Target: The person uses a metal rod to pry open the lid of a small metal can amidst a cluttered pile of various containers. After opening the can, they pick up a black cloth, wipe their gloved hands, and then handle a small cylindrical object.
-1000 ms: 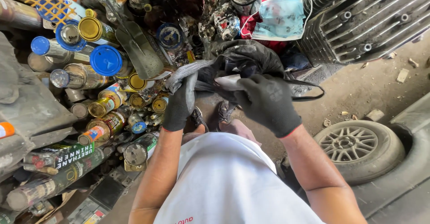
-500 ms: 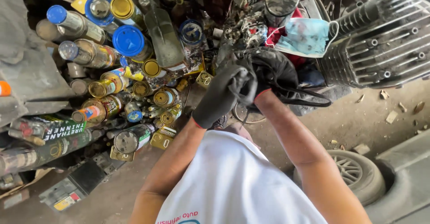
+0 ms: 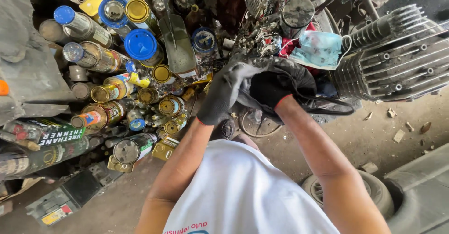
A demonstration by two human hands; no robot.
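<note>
Above the cans [image 3: 140, 75], hands [image 3: 248, 89] now overlap.

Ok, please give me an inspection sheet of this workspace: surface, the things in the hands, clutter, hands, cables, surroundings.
Surface: dusty concrete floor with small bits of debris.
Things in hand: a dark, thin, limp object, held up between both hands; its kind cannot be told.
Clutter: many cans and bottles, stacked on their sides, lids facing out; one blue lid; a blue face mask hanging.
Hands: left hand and right hand, both in black gloves, fingers closed on the dark object.
Cables: a thin dark loop hangs from the hands.
Surroundings: a finned grey engine part on the right; a tyre with rim below.
</note>
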